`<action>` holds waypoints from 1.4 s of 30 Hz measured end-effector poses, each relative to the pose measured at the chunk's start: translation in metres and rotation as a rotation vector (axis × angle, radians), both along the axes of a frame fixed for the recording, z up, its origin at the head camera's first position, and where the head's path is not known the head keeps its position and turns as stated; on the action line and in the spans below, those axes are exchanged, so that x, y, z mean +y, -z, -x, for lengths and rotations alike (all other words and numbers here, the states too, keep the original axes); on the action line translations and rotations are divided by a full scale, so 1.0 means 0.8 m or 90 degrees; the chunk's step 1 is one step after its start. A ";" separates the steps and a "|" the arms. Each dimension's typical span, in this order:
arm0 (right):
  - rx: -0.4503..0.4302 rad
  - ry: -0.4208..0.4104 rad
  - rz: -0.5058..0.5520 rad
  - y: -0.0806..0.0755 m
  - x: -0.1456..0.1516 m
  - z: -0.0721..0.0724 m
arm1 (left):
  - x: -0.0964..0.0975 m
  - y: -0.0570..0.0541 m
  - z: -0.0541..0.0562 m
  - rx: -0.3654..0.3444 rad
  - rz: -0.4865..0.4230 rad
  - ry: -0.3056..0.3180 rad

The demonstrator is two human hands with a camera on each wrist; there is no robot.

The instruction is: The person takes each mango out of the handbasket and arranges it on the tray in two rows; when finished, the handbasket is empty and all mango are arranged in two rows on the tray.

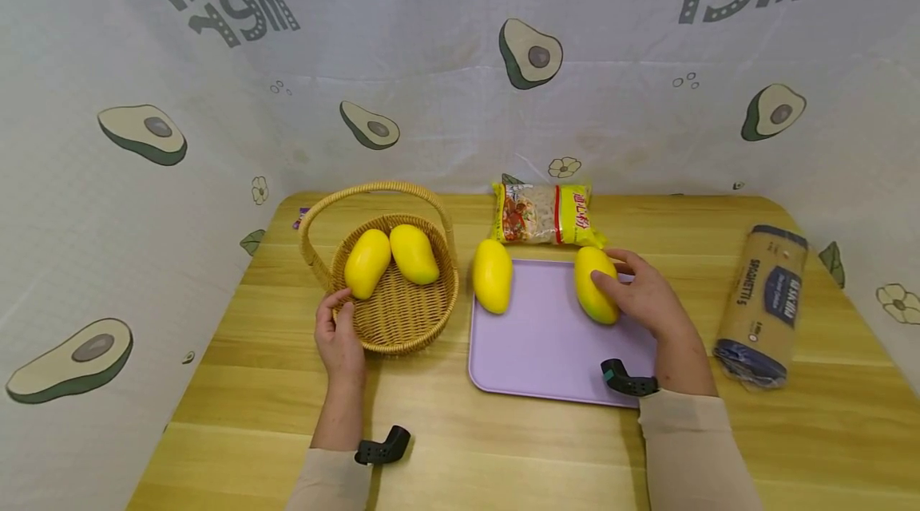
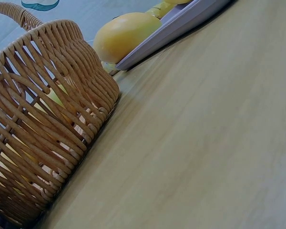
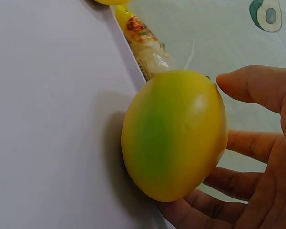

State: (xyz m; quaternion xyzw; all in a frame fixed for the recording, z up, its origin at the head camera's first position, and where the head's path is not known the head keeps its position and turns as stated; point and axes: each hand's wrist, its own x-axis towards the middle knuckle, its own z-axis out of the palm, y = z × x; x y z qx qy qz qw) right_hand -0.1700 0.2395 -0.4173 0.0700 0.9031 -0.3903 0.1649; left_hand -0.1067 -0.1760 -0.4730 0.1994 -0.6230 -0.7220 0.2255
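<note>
The basket (image 1: 402,319) could tip if the left hand (image 1: 341,343) leans on its rim, though I cannot tell whether those fingers grip; a knock might slide the tray (image 1: 539,351); the held mango (image 1: 593,297), at the tray's far right, looks smooth enough to slip from the right hand (image 1: 643,295), whose thumb and fingers curve round it; avocado-print cloth (image 1: 446,32) hangs about the wood table (image 1: 489,447), which bears spaghetti (image 1: 762,303) and a yellow bag (image 1: 548,214).

On the bench (image 1: 431,439), near the far edge, a yellow-ended food packet (image 1: 539,214); at right, a spaghetti pack (image 1: 763,307); back left, a small purple thing (image 1: 301,216), possibly a wrapper; behind, an avocado-print sheet (image 1: 438,56).
</note>
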 end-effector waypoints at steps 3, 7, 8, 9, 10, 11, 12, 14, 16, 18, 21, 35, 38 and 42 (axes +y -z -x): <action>0.000 0.000 -0.001 -0.001 0.000 0.000 | 0.000 0.000 0.000 0.000 0.001 -0.003; -0.001 0.003 -0.002 -0.002 0.000 -0.001 | -0.001 0.000 0.000 -0.002 0.001 -0.003; -0.002 0.004 -0.003 -0.003 0.000 -0.002 | -0.001 0.000 0.000 -0.003 0.001 -0.003; -0.002 0.004 -0.005 -0.003 0.000 -0.002 | -0.001 0.000 0.000 -0.004 0.001 -0.003; -0.001 0.004 -0.005 -0.003 0.000 -0.002 | -0.001 0.000 0.000 -0.003 0.002 -0.003; 0.000 0.005 -0.007 -0.003 0.000 -0.002 | -0.001 -0.001 -0.001 -0.003 0.000 -0.003; 0.001 0.005 -0.007 -0.004 0.000 -0.002 | -0.001 -0.001 -0.001 -0.001 0.000 -0.004; 0.007 0.006 -0.011 -0.005 0.000 -0.003 | -0.001 -0.001 -0.001 0.000 0.001 -0.004; 0.018 0.015 -0.015 -0.008 -0.001 -0.004 | -0.001 -0.001 -0.001 0.002 0.003 -0.003; 0.040 0.026 -0.020 -0.013 -0.005 -0.005 | -0.001 -0.001 0.000 0.003 0.002 -0.003; 0.088 0.037 -0.023 -0.026 -0.017 -0.010 | -0.002 -0.001 -0.001 0.002 0.001 -0.001; 0.259 -0.127 0.029 -0.058 -0.105 -0.044 | -0.002 -0.002 -0.001 0.003 -0.003 -0.004; 0.267 -0.184 0.045 -0.053 -0.124 -0.048 | -0.001 -0.001 0.000 0.001 -0.006 -0.005; 0.269 -0.253 0.060 -0.047 -0.151 -0.058 | 0.000 -0.002 0.000 0.003 -0.006 0.001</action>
